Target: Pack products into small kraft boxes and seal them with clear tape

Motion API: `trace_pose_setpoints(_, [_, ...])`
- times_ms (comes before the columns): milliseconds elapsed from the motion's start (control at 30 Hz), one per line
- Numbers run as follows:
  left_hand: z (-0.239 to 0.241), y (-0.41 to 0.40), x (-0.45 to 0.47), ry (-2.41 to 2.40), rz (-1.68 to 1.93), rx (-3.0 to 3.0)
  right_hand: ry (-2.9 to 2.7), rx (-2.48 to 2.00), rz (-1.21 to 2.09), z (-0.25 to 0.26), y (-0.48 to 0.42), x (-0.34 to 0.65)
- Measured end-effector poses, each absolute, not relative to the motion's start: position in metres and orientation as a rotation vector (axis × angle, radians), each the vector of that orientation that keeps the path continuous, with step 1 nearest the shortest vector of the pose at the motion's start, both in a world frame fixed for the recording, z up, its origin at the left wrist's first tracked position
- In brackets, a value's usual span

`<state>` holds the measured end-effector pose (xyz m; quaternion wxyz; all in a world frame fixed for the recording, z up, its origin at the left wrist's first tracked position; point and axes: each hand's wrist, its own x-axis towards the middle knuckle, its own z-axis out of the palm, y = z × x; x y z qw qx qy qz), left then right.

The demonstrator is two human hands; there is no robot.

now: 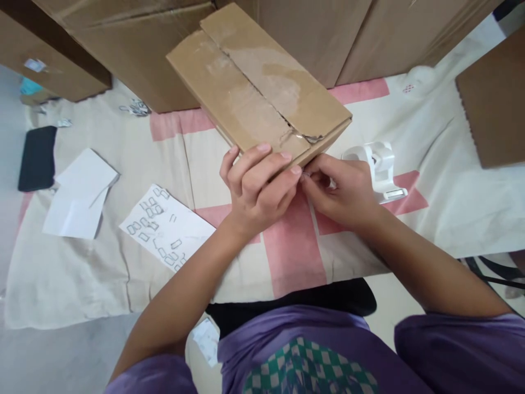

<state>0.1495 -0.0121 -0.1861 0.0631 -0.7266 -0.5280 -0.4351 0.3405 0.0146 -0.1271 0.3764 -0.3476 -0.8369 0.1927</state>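
A brown cardboard box point(262, 82) is tilted in front of me, its top flaps meeting along a ragged seam with shiny clear tape on it. My left hand point(262, 183) grips the box's near edge, four fingers laid over the top and the thumb hidden. At the near right corner, my right hand point(340, 189) is closed in a pinch on a small bit that looks like clear tape, too small to be sure. Just beyond my right hand stands a white tape dispenser point(383, 169), partly covered by the hand.
Large cardboard boxes point(139, 54) line the back of the cloth-covered table point(159, 290). At left lie a black phone point(38, 158), white papers point(77, 213) and a sheet with drawn rectangles point(164, 230). A brown carton point(496, 104) stands at right, a clear tape roll point(420, 79) behind.
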Motion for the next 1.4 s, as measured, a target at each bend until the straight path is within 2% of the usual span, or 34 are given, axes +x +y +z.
trace_pose_setpoints(267, [-0.177,-0.013,0.150,-1.791,-1.216,-2.343,-2.140,-0.926,0.535,-0.124,0.014,0.340])
trace_pose_setpoints(1200, [-0.185,-0.016,0.135,-1.675,-1.158,-2.324,-2.140,-0.969,0.545,-0.125,0.014,0.342])
trace_pose_setpoints(1400, [-0.188,-0.017,0.136,-1.598,-1.245,-2.308,-2.134,-0.948,0.507,-0.127,0.014,0.342])
